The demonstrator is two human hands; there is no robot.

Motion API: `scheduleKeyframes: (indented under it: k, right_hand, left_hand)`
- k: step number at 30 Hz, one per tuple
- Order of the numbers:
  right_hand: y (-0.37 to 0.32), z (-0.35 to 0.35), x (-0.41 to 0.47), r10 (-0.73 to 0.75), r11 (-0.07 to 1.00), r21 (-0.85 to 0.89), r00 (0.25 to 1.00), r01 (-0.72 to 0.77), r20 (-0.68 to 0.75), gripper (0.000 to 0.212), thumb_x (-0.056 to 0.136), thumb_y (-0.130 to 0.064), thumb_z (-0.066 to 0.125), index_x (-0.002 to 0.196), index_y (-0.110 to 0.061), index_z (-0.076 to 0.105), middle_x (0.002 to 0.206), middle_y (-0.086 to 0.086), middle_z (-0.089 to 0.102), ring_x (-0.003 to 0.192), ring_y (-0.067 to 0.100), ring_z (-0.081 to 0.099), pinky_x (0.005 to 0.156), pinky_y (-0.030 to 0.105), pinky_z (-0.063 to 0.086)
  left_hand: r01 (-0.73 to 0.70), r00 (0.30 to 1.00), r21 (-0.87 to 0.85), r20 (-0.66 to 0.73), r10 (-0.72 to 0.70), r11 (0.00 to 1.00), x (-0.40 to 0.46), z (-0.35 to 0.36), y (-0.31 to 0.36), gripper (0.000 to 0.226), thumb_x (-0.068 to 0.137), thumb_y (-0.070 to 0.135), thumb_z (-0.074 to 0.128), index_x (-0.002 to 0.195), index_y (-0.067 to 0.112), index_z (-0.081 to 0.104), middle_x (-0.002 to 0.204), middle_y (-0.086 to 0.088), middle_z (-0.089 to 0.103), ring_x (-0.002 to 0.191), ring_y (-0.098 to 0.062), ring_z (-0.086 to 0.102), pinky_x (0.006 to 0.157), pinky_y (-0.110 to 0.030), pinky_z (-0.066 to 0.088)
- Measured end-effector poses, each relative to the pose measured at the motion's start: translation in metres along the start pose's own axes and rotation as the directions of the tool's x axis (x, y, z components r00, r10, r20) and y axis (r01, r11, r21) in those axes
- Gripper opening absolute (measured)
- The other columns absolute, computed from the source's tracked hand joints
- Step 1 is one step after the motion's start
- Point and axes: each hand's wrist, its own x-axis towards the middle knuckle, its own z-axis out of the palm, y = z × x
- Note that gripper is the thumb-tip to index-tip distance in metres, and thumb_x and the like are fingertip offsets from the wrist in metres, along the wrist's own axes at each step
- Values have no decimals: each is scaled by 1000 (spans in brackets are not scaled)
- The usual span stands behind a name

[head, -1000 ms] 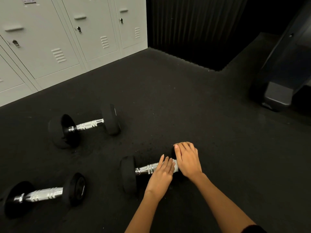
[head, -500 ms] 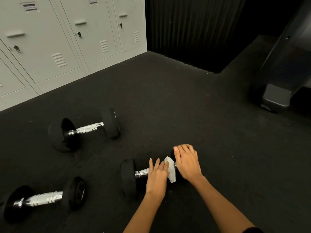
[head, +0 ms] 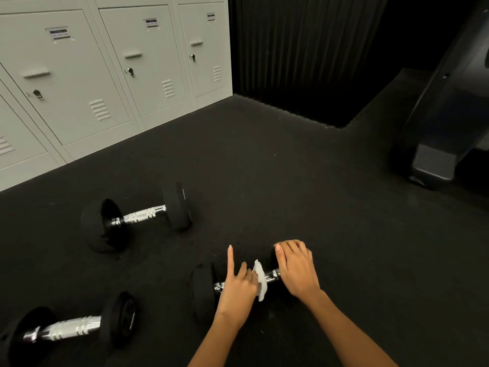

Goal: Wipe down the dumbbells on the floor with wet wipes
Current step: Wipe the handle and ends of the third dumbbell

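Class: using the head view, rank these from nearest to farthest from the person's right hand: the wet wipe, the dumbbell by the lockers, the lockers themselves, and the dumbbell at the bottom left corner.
From the right hand:
1. Wet wipe, just left of it on the handle, held by the left hand.
2. Dumbbell by the lockers, up and left.
3. Bottom-left dumbbell, far left on the floor.
4. Lockers, along the back left wall.

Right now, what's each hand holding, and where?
Left hand pinches the wet wipe against the nearest dumbbell's handle. Right hand rests over that dumbbell's right end, gripping nothing clearly.
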Motion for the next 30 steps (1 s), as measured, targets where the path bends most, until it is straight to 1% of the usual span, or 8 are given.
scheduleKeyframes:
  k: [9,12,16,22,24,26,28,30]
  right_hand:
    - [-2,-2,-1,8,1000,-27,1000,-8,12,40,102,-35,22,125,-26,54,125,-10,54,124,9,37,105,32,31]
    - [-3,-4,1,8,999,-45,1000,-7,20,41,102,-35,22,125,-25,54,126,-8,54,126,11,37,106,34,30]
    - [-4,-5,1,-13,996,-90,1000,15,24,41,102,-35,21,126,-24,53,128,-6,54,131,14,34,110,39,25]
    - [-11,0,-1,-55,932,-362,995,23,-78,41,98,-35,30,120,-20,61,127,0,57,132,21,39,108,54,18]
    - [-14,2,-3,-136,894,-440,985,79,-101,35,92,-31,51,122,-16,60,124,4,60,128,25,45,106,59,22]
    - [-22,6,-6,-206,873,-462,976,154,-64,51,80,-24,68,128,-12,55,126,8,58,128,27,45,106,62,23]
    - [-34,14,-12,-282,870,-417,959,262,15,66,75,-19,70,136,-12,48,133,7,53,133,25,40,109,62,21]
    - [-48,28,-21,-378,882,-269,922,387,85,62,84,-18,61,142,-15,39,142,1,47,139,18,31,113,54,20]
  left_hand:
    - [-3,992,252,122,-28,968,-20,-11,-26,29,92,13,49,117,-1,56,127,-25,52,140,-47,13,83,-78,-26]
    - [68,989,257,111,-99,964,-28,-11,-34,34,93,16,48,125,6,53,142,-23,38,141,-48,6,82,-83,-21]
    - [250,961,106,91,-260,962,-36,-9,-37,37,93,20,48,129,14,51,158,-13,5,141,-45,-13,85,-84,-15]
    - [487,873,-193,139,-467,852,-35,-2,-32,16,94,26,51,98,29,66,158,-8,-14,139,-38,-27,91,-82,-12]
    - [512,859,-305,163,-486,803,-34,3,-31,17,96,28,49,99,29,66,158,-6,-15,140,-36,-26,99,-78,-6]
    - [514,855,-404,169,-490,757,-33,6,-31,18,96,26,49,102,28,66,159,-6,-10,142,-35,-22,106,-73,-2]
    - [497,860,-470,154,-487,729,-33,8,-32,21,96,23,49,109,27,64,159,-5,-4,144,-33,-18,111,-67,0]
    - [475,869,-503,136,-476,723,-34,9,-34,25,96,23,49,117,28,62,159,-6,0,145,-32,-14,113,-63,-2]
